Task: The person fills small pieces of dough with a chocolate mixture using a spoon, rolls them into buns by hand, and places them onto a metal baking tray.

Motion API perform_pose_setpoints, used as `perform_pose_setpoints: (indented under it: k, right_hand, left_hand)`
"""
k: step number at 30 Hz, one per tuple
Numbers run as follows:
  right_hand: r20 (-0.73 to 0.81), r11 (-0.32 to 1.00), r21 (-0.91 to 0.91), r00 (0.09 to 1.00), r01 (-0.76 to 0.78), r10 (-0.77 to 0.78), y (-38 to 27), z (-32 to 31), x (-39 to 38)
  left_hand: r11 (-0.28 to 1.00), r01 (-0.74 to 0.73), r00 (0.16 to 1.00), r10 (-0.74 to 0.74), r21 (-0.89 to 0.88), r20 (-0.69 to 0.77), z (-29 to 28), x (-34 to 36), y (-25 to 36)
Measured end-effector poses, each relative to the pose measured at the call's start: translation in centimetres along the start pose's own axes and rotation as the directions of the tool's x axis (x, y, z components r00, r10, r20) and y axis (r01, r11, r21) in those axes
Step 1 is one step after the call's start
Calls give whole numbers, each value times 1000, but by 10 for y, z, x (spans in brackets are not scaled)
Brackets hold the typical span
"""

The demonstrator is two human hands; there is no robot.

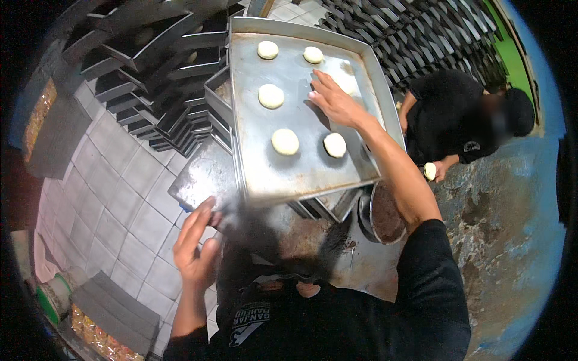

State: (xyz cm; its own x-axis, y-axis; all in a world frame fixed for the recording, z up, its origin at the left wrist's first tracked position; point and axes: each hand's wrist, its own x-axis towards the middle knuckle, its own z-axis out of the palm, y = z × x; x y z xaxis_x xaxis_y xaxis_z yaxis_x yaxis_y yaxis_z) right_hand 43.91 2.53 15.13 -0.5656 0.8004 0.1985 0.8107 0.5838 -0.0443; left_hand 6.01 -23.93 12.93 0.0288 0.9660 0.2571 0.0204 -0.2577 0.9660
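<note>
A metal baking tray (301,171) with raised walls carries several round, pale dough balls, one of them at the near left (285,142). My right hand (337,103) reaches over the tray with its fingers stretched out. Just beyond it lies a dough ball (347,83), partly hidden by the hand. Another dough ball (335,145) sits nearer to me, below my wrist. My left hand (197,249) is raised in the air left of the tray, fingers apart and holding nothing. Its fingertips are slightly blurred.
More trays (337,204) are stacked beneath this one. A bowl of brown crumbly filling (387,216) stands under my right forearm. At right, a co-worker in black (448,114) holds a dough ball (430,171). Stacked metal trays (144,54) fill the far left, above white floor tiles (120,198).
</note>
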Motion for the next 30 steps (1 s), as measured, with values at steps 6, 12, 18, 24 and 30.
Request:
perform_pose_setpoints:
  k: [6, 12, 18, 24, 30]
  right_hand:
    - [-67, 997, 21, 995, -76, 77, 7, 34, -4]
    - [288, 300, 852, 862, -430, 418, 69, -40, 35]
    - [88, 649, 353, 715, -674, 694, 53, -27, -37]
    - [-100, 577, 694, 737, -430, 669, -150, -77, -146]
    - [-472, 757, 505, 602, -414, 644, -251, -66, -288]
  left_hand:
    - [996, -85, 996, 85, 22, 11, -11, 29, -19]
    - [988, -151, 984, 146, 35, 103, -3, 51, -1]
    - [981, -86, 959, 128, -174, 252, 47, 52, 34]
    - [836, 112, 990, -137, -537, -8, 173, 20, 43]
    - [784, 483, 853, -319, -390, 414, 241, -48, 21]
